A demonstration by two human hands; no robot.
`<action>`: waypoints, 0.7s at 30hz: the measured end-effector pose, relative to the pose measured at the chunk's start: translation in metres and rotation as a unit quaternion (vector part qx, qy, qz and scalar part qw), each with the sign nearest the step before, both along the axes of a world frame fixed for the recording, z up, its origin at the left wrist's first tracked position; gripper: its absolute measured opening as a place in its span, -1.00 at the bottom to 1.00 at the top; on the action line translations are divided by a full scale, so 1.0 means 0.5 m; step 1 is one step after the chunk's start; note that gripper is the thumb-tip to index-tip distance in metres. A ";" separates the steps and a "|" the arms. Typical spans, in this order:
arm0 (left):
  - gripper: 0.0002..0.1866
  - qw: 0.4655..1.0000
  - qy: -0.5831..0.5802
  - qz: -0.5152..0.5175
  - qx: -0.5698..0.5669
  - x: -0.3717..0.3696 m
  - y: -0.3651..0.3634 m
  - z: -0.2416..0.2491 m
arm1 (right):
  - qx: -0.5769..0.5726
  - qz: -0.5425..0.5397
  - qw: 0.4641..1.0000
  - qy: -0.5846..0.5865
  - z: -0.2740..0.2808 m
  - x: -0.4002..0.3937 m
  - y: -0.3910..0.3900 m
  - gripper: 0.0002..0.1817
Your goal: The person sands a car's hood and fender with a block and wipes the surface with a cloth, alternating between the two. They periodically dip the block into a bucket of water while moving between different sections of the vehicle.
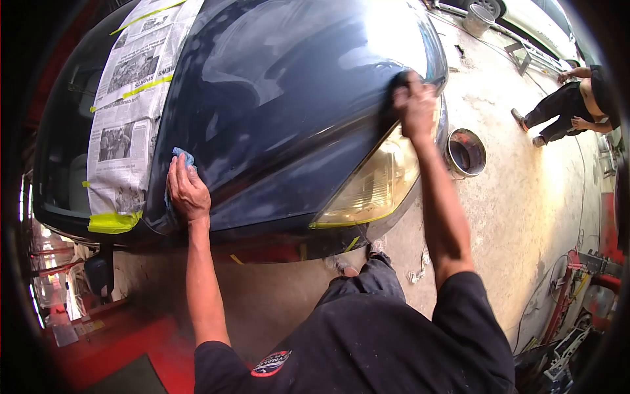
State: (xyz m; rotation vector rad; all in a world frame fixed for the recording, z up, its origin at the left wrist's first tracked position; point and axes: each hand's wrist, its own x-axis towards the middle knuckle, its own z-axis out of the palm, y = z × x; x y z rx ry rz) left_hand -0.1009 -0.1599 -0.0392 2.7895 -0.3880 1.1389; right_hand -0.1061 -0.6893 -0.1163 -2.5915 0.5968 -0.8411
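Note:
A dark car hood [275, 98] fills the middle of the head view, with dull and glossy patches. My left hand [188, 187] rests near the hood's left edge, its fingers pressed over a blue cloth [183, 156]. Further forward on the right, my right hand [417, 105] is blurred by motion above the yellowed headlight [374, 180]. Its fingers are curled over a dark item at the hood's front edge, too smeared to name. Newspaper [131, 98] held by yellow-green tape [115, 222] covers the strip beside the windshield.
A metal bucket [466, 152] stands on the concrete floor just right of the headlight. Another bucket [478, 20] is near a white car [538, 23]. A person [571, 108] is at the right. Red equipment [567, 289] and cables lie at the lower right.

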 end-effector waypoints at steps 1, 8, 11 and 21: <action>-0.60 1.000 -0.003 -0.006 0.001 0.001 0.000 0.000 | -0.020 0.088 0.995 -0.040 0.035 -0.041 0.088 -0.31; -0.60 1.000 0.008 -0.012 0.016 -0.002 0.003 0.002 | 0.020 0.120 0.991 -0.052 0.023 -0.036 -0.030 -0.27; -0.60 0.999 -0.001 0.012 0.029 0.001 -0.003 -0.001 | 0.053 -0.061 0.996 0.042 0.033 0.008 -0.129 -0.34; -0.58 0.999 0.027 0.004 0.016 -0.017 0.002 -0.003 | -0.106 0.262 0.953 -0.106 0.072 -0.074 0.137 -0.18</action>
